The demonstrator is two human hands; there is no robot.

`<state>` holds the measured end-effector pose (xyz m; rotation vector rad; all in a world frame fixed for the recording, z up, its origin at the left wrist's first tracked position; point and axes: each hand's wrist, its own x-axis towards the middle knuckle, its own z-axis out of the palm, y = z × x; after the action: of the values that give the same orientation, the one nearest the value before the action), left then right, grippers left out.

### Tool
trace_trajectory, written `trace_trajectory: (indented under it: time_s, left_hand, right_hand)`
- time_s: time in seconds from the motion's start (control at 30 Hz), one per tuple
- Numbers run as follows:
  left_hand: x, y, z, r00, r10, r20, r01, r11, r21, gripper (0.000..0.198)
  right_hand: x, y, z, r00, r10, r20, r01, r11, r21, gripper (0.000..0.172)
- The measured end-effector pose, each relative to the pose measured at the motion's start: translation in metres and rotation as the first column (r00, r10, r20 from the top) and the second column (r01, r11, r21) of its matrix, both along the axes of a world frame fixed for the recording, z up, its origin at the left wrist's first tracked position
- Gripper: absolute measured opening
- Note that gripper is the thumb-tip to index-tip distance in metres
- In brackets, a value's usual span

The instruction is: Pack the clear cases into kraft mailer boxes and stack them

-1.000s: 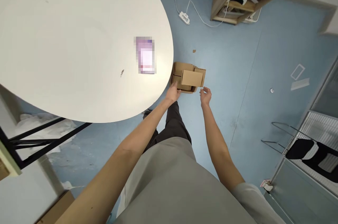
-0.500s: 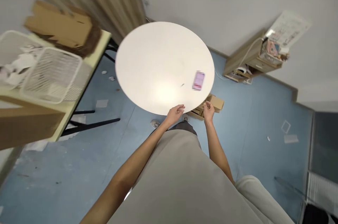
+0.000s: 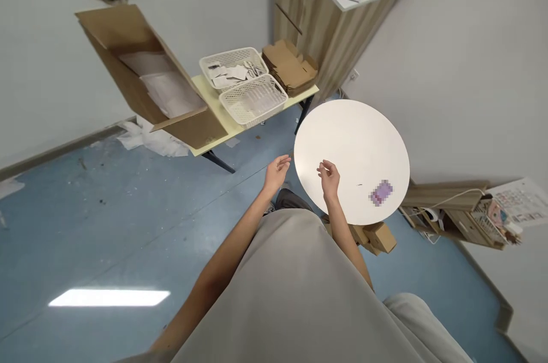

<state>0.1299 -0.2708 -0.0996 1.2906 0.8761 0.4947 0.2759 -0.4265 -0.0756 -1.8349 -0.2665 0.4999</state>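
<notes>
Left hand (image 3: 275,176) and right hand (image 3: 330,180) hovering free, boxes (image 3: 382,237) standing folded, cardboard (image 3: 291,69) lying flat

The white tabletop (image 3: 351,140) is lying nearest, spreading behind and to the right of the right fingers (image 3: 329,164); it is looking round, smooth and evenly white. The yellow tabletop (image 3: 209,95) is standing well beyond the left fingers (image 3: 283,158), bearing an open carton (image 3: 192,129), two lattice baskets (image 3: 264,114) and the cardboard. Judging by shape, folding is looking finished on the boxes, which are sitting partly hidden to the right of the right fingers, nearer the body, and undone on the cardboard. Both sets of fingers are curling loosely, slightly parted, with nothing showing between them; whether the right ones are touching the white tabletop, the view is not revealing. To their right, a small dark mark (image 3: 359,184) is showing and, farther, a blurred purple item (image 3: 381,193) is lying.
</notes>
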Motion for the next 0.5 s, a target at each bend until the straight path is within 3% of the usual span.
trace_trajectory:
  time_s: [0.23,0.5]
  left_hand:
    - [-0.026,0.060,-0.005,0.978,0.206,-0.017,-0.207,0.978,-0.018,0.037]
    - [-0.008,0.157,-0.023,0.960,0.274,-0.061,-0.271,0.961,0.048,0.041]
  right_hand:
    - [-0.005,0.097,-0.003,0.980,0.200,0.006,-0.201,0.979,0.025,0.044]
    - [0.014,0.201,-0.022,0.951,0.308,-0.018,-0.306,0.949,0.079,0.046]
